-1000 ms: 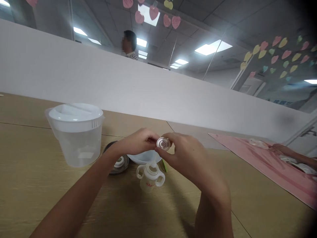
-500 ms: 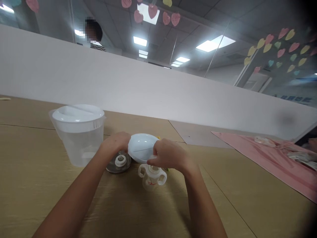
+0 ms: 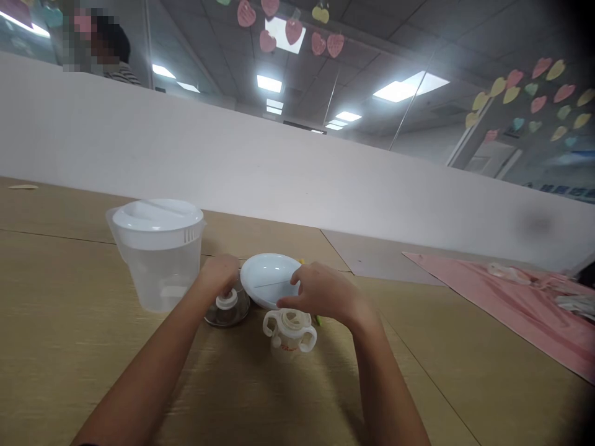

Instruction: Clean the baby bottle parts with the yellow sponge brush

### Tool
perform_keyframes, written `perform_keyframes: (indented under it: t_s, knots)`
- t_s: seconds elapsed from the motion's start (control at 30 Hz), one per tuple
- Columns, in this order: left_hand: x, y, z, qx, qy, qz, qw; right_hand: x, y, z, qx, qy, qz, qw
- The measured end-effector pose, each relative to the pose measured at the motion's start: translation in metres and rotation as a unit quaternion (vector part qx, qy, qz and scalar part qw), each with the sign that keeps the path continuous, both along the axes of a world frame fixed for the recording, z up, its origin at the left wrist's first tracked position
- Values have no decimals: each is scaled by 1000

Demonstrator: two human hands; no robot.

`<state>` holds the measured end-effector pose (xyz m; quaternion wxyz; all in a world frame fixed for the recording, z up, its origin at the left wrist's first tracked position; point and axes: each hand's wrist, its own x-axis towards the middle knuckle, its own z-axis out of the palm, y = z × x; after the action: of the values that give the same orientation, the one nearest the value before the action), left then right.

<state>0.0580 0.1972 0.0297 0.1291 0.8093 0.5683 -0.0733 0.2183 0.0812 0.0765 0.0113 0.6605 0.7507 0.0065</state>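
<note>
My left hand [image 3: 217,272] reaches down over a round shiny lid [image 3: 227,314] on the wooden table, and its fingertips close on a small white cap [image 3: 226,301] at the lid's middle. My right hand [image 3: 320,291] hovers just above a small clear baby bottle with two handles [image 3: 290,331]. Its fingers are loosely curled and apart, with nothing visible in them; the thumb points at the bottle's top ring. A white divided bowl [image 3: 266,279] lies between and behind the two hands, with my right fingertips by its rim.
A clear pitcher with a white lid [image 3: 158,254] stands at the left. A pink mat [image 3: 506,297] with small items covers the table's right side. A white partition [image 3: 279,167] runs behind, and a person stands beyond it at top left.
A clear round piece held up between both hands has gone from view. Both hands came down; the right hand pressed on the bottle's top and lifted off, and the left hand took the white cap.
</note>
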Motion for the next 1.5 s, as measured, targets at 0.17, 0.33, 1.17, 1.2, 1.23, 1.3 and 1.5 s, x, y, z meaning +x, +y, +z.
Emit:
perform_keyframes:
  t_s: [0.17, 0.33, 1.17, 1.2, 1.23, 1.3, 1.5]
  knots:
    - [-25, -39, 36, 206, -56, -33, 976, -5, 3, -9, 74, 77, 50, 993]
    - [-17, -83, 50, 272, -176, -158, 933, -22, 14, -20, 135, 204, 112, 963]
    - [16, -91, 59, 424, -190, -263, 845, -5, 47, -30, 404, 259, 98, 872]
    - [19, -93, 59, 441, -161, -273, 840, -3, 46, -28, 394, 248, 89, 880]
    - [21, -94, 58, 449, -146, -281, 836, -1, 44, -25, 382, 245, 81, 888]
    - [21, -90, 56, 439, -168, -279, 838, 2, 38, -20, 349, 261, 74, 897]
    - [15, -70, 22, 270, -514, -226, 782, 22, 13, -19, 345, 345, 28, 872]
